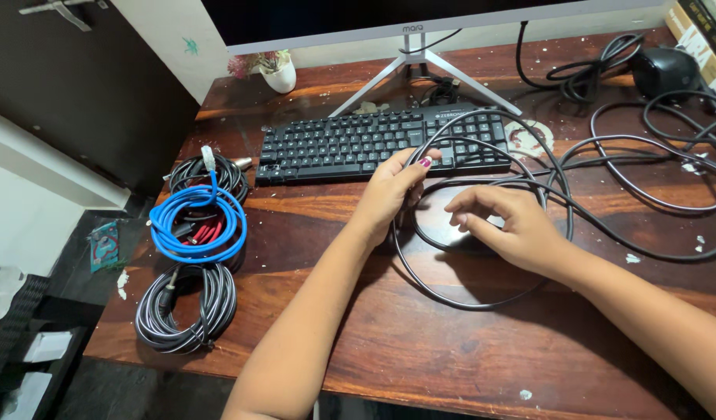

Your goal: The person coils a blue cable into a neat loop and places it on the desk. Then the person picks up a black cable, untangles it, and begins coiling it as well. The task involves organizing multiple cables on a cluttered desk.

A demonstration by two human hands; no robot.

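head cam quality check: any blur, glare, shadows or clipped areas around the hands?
Head view: sharp on the left hand, the right hand and the loose black cable, with no motion blur; soft shadows fall under both hands on the brown wooden desk; mild sheen on the desk beside the black keyboard; the white wall at left is near overexposed; wide-angle bend at the edges.

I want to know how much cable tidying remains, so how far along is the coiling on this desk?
Three coils already lie at the desk's left: a black coil, a blue coil and a striped coil. In hand: the left hand pinches loops of a black cable in front of the keyboard, with the right hand on them. Left: that cable's loose run and the tangle to the right.
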